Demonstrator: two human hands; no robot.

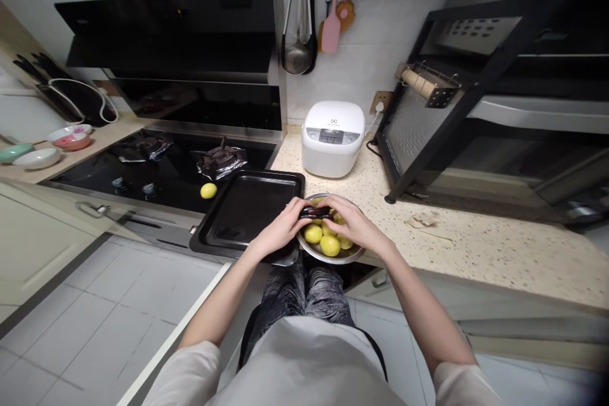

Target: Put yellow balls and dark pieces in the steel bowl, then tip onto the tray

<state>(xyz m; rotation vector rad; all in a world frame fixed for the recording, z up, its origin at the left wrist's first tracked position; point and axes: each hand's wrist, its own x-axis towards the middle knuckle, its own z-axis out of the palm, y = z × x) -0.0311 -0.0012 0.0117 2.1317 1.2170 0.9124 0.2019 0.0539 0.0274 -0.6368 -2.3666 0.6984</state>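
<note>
My left hand (281,228) and my right hand (349,222) meet over a metal bowl (333,258) of several yellow round fruits or potatoes (330,244) at the counter's front edge. Both hands are closed on a small dark object (315,212) held between them; I cannot make out what it is. A black baking tray (247,206) lies just left of the bowl, touching it. One more yellow piece (208,190) rests alone on the black stove top.
A white rice cooker (333,137) stands behind the bowl. A gas hob (162,165) and range hood are at left, a black rack with an oven (476,95) at right. Utensils hang on the wall. Small dishes (52,146) sit far left.
</note>
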